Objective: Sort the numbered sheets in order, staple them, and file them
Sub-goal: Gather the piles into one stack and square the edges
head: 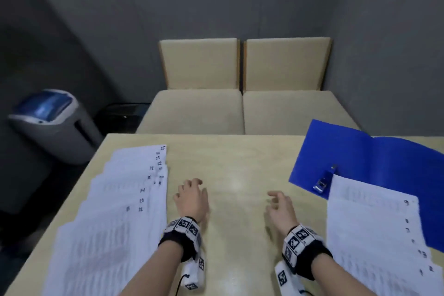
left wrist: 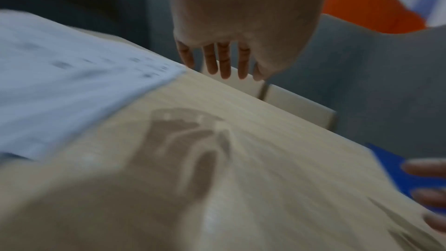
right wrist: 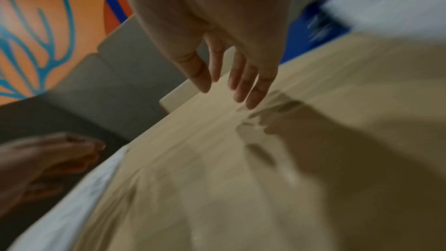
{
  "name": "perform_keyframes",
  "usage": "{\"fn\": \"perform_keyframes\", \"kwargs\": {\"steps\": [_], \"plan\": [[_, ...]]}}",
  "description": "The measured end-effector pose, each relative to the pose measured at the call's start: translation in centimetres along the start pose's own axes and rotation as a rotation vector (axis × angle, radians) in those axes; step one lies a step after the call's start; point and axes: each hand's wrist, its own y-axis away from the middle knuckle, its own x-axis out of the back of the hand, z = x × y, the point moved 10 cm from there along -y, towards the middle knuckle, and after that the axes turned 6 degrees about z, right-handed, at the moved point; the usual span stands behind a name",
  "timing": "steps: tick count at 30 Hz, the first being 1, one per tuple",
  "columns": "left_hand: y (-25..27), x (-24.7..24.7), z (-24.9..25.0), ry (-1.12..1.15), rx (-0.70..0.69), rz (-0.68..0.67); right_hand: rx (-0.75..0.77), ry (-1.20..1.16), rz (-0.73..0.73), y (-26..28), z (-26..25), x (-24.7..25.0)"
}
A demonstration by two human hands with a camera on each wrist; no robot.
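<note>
Several numbered white sheets (head: 115, 204) lie fanned out on the left of the table (head: 230, 156). A second fan of numbered sheets (head: 374, 228) lies at the right, partly over an open blue folder (head: 374, 158). A small blue stapler (head: 324, 179) sits on the folder by the sheets' top corner. My left hand (head: 191, 196) hovers over bare table just right of the left fan, fingers relaxed and empty (left wrist: 224, 60). My right hand (head: 280, 205) hovers over the middle of the table, left of the right fan, fingers loosely spread and empty (right wrist: 241, 81).
Two beige cushioned seats (head: 242, 94) stand behind the table's far edge. A grey and blue shredder (head: 52, 122) stands on the floor at the left. Dark grey walls close the room. Bare table surface lies between the two paper fans.
</note>
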Motion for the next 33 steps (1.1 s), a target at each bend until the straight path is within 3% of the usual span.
{"fn": "perform_keyframes", "kwargs": {"steps": [3,5,7,9,12,16,19,22,24,26,28,31,33], "plan": [[-1.2,4.0,-12.2,-0.109,0.378,0.014,-0.114,-0.150,-0.232,0.6,-2.6,-9.4],[0.6,4.7,-20.8,-0.196,0.688,-0.102,-0.184,-0.222,-0.323,1.5,-4.0,-13.9],[3.0,4.3,-25.1,-0.214,0.824,-0.276,-0.215,-0.247,-0.373,2.4,-5.3,-16.8],[3.2,3.6,-25.4,-0.268,0.739,-0.383,-0.235,-0.256,-0.402,2.7,-6.1,-18.8],[1.1,2.8,-23.5,-0.278,0.630,-0.318,-0.258,-0.241,-0.397,2.3,-6.0,-20.1],[-0.6,1.0,-18.7,-0.397,0.462,-0.415,-0.289,-0.225,-0.336,0.9,-5.0,-19.4],[-0.9,-0.1,-14.5,-0.340,0.418,-0.462,-0.309,-0.201,-0.258,-0.5,-3.9,-18.3],[-2.2,-1.8,-11.7,-0.254,0.291,-0.496,-0.274,-0.112,-0.155,-2.3,-4.0,-16.6],[-3.9,-1.3,-10.8,-0.133,0.234,-0.447,-0.270,0.025,-0.080,-3.3,-4.3,-14.8],[-5.6,0.7,-12.8,-0.107,0.279,-0.284,-0.291,0.146,-0.038,-3.8,-4.7,-13.2],[-5.4,1.8,-17.0,-0.051,0.504,-0.194,-0.286,0.219,-0.050,-4.5,-5.2,-12.6],[-3.9,1.6,-20.0,0.124,0.819,-0.200,-0.235,0.323,-0.145,-5.2,-6.4,-13.8],[-4.2,0.6,-19.3,0.196,0.866,-0.228,-0.249,0.319,-0.212,-5.1,-6.9,-15.3]]}}
